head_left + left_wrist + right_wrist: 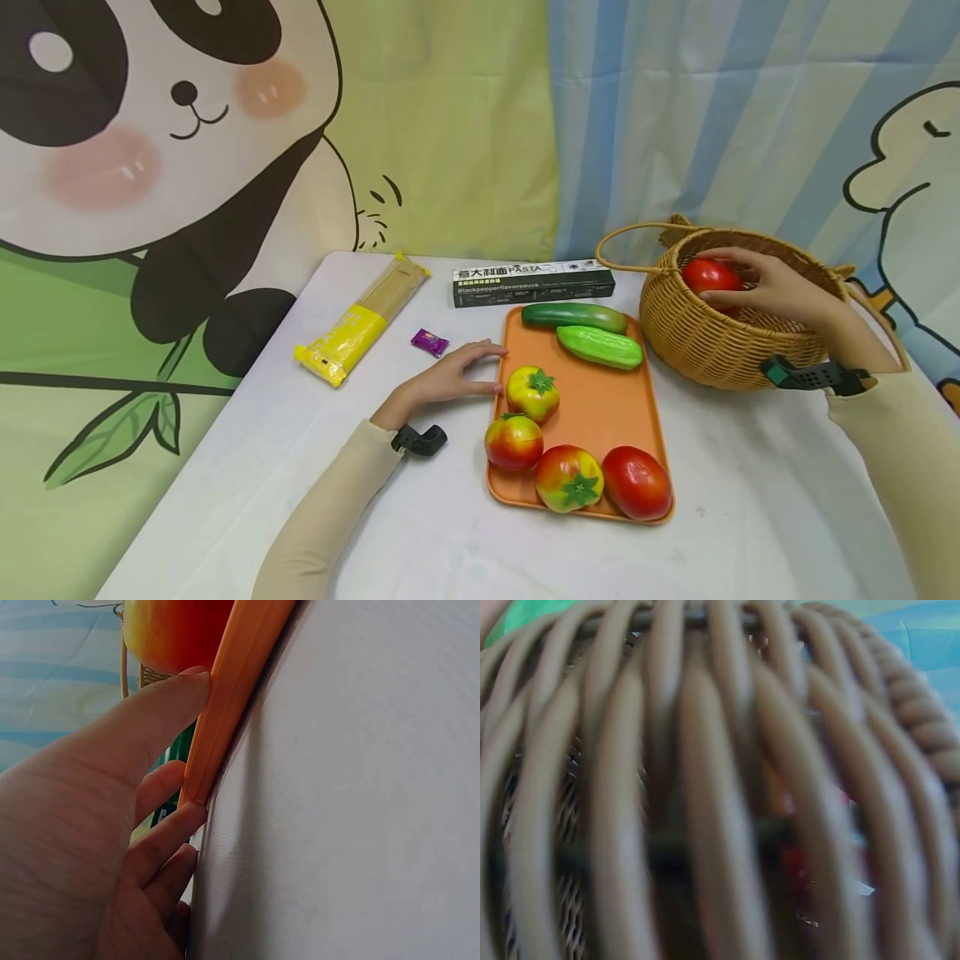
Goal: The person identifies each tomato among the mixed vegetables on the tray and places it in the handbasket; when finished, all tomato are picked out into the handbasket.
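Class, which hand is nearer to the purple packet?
Left. The left hand is beside the purple packet, touching the tray; the right hand is across the tray, holding a red tomato at the basket.

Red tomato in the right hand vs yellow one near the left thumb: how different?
The red tomato shows only red; the yellow tomato is mostly yellow, with a green leafy top. The right hand holds the red tomato at the mouth of the basket; the yellow tomato sits unheld on the tray. Both are rounded.
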